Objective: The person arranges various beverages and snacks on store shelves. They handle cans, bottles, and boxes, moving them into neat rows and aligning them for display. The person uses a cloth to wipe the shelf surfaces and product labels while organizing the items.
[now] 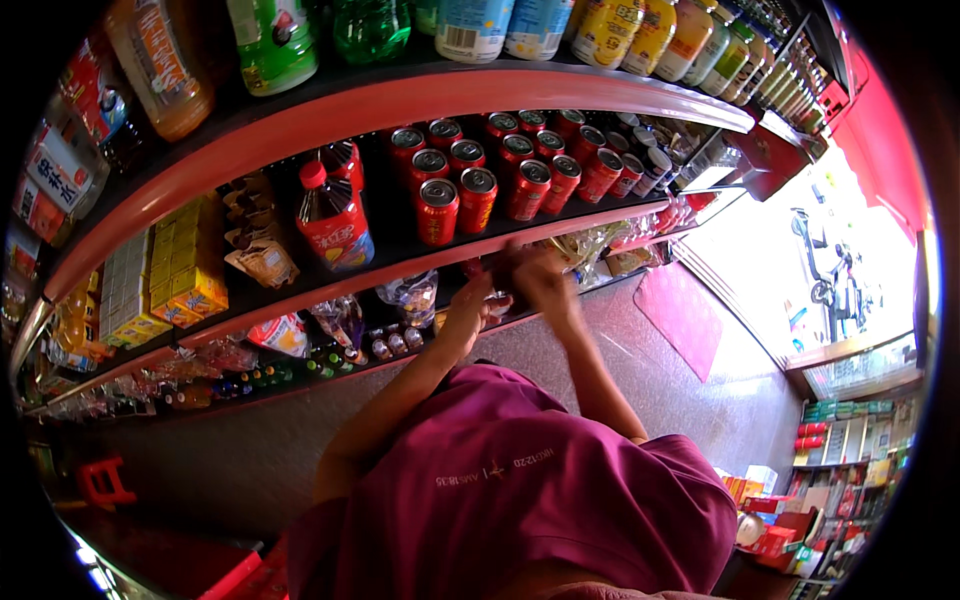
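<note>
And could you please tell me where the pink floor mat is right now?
In the head view, the pink floor mat lies on the grey floor, to the right of the person's right hand, left of the bright doorway.

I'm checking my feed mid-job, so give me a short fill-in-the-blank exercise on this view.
1. In the picture, the left hand and the right hand appear ____ (above or below) the red cans.
2. The red bottle stands to the ____ of those cans.
3. The floor mat lies to the ____ of both hands.
4. The red cans are standing ____, not lying on their sides.

Missing words: below; left; right; upright.
</note>
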`<state>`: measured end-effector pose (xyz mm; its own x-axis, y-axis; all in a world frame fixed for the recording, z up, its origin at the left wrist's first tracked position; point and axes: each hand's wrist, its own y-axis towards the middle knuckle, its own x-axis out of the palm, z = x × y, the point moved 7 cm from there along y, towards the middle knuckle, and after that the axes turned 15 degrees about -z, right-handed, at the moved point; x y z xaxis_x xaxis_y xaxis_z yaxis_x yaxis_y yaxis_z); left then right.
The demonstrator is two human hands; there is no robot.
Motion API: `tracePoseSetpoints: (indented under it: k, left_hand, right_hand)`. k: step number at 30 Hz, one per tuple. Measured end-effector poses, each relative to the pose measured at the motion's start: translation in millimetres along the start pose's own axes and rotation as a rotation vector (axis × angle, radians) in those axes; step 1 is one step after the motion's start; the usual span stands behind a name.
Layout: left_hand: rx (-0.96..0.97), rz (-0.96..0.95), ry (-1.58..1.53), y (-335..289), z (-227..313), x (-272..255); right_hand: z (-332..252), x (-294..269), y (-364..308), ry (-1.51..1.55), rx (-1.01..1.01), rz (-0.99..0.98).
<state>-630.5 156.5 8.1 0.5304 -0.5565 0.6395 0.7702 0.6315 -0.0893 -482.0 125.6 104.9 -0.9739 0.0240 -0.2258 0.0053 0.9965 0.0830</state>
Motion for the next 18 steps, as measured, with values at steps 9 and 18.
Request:
tracePoseSetpoints:
  k: [9,18]
  left_hand:
    - [0.158,0.067,-0.015,-11,27,-17]
    - [0.002,0.223,0.329,-6,17,-33]
  right_hand:
    - [-15,60,17,-0.711,-0.327,-0.086]
    - [16,20,45,-1.226,-0.489,0.078]
